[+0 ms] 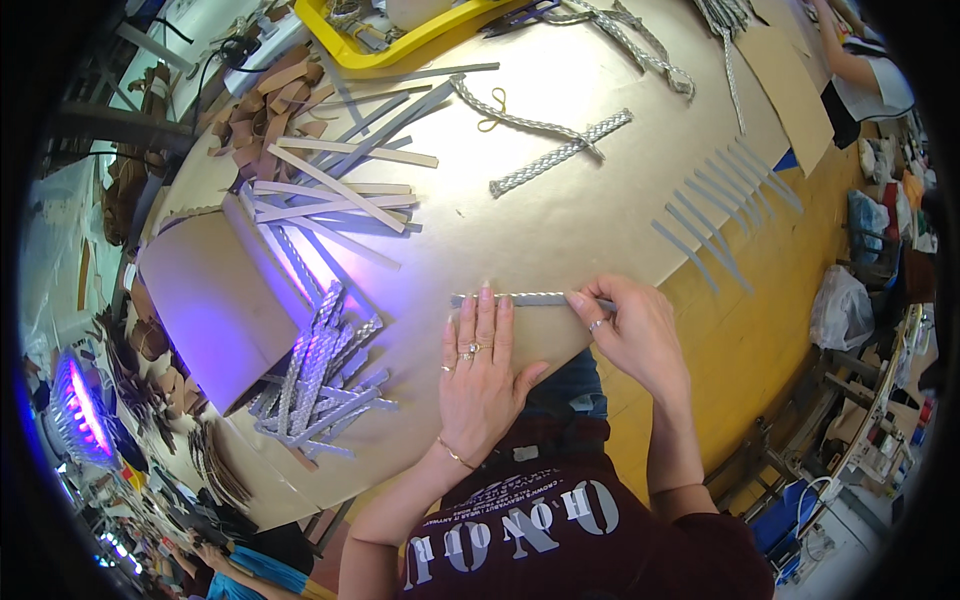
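A narrow grey strip with a silver braided edge [538,299] lies straight along the near part of the table. My left hand [478,370] rests flat on its left end, fingers stretched out and pressing it down. At the other end, my right hand [637,328] pinches the strip between thumb and bent fingers, near the table's front edge. What the right fingertips cover is hidden. Left of my left hand is a heap of silver braided strips [320,370], partly lit purple.
A curved tan sheet [215,300] stands at the left, with loose flat strips [340,200] behind it. Leather scraps [270,110] and a yellow tray [400,48] are farther back. Braided pieces [560,155] lie mid-table. Several grey strips [715,210] hang over the right edge.
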`<control>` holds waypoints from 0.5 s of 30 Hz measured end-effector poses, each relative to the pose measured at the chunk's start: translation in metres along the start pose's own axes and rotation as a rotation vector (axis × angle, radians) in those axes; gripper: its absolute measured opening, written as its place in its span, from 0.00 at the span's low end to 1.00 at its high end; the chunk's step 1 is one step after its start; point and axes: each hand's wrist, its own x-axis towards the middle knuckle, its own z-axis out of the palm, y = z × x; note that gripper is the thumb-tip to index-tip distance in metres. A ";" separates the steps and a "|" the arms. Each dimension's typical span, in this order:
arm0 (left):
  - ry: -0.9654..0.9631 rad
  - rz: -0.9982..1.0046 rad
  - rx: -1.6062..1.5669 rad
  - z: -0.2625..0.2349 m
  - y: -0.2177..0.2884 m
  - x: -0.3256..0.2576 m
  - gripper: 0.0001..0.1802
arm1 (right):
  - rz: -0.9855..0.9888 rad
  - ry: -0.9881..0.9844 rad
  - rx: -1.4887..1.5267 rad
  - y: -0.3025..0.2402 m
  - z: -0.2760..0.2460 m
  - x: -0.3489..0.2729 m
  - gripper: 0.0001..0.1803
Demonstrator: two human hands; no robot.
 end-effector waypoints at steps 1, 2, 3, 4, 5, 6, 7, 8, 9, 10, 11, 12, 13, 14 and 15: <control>0.009 0.001 0.002 -0.001 0.000 0.000 0.47 | 0.009 -0.004 -0.011 0.000 -0.001 0.000 0.14; -0.007 -0.006 0.000 -0.001 0.001 0.001 0.47 | 0.008 -0.002 -0.021 -0.001 -0.001 0.000 0.14; -0.009 -0.009 -0.002 -0.002 0.001 0.001 0.47 | 0.031 -0.024 -0.030 -0.002 -0.002 0.001 0.14; -0.012 -0.013 -0.001 -0.002 0.002 0.002 0.47 | 0.043 -0.039 -0.037 -0.002 -0.003 0.001 0.14; -0.017 -0.012 0.003 -0.003 0.003 0.002 0.47 | 0.053 -0.053 -0.044 -0.003 -0.003 0.002 0.14; -0.025 -0.012 0.010 -0.004 0.003 0.003 0.46 | 0.047 -0.042 -0.042 -0.004 -0.003 0.002 0.13; -0.030 -0.017 0.021 -0.005 0.004 0.003 0.46 | 0.042 -0.031 -0.040 -0.004 -0.003 0.002 0.13; -0.036 -0.014 0.027 -0.006 0.005 0.003 0.46 | 0.041 -0.027 -0.040 -0.004 -0.002 0.002 0.13; -0.040 -0.014 0.036 -0.006 0.006 0.004 0.45 | 0.026 -0.012 -0.048 -0.004 -0.001 0.002 0.13; -0.029 -0.010 0.047 -0.006 0.008 0.005 0.45 | 0.016 -0.004 -0.058 -0.004 0.000 0.002 0.13; -0.045 -0.013 0.063 -0.006 0.008 0.005 0.44 | 0.009 0.003 -0.068 -0.003 0.001 0.001 0.13; -0.047 -0.011 0.081 -0.006 0.010 0.006 0.43 | -0.007 0.020 -0.074 -0.003 0.002 0.001 0.13; -0.044 -0.013 0.098 -0.006 0.011 0.006 0.42 | -0.023 0.035 -0.080 -0.002 0.003 0.000 0.13; -0.051 -0.012 0.139 -0.005 0.014 0.007 0.42 | -0.039 0.052 -0.086 -0.002 0.004 0.000 0.12; -0.054 -0.015 0.179 -0.003 0.017 0.008 0.41 | -0.039 0.060 -0.080 -0.002 0.005 -0.001 0.12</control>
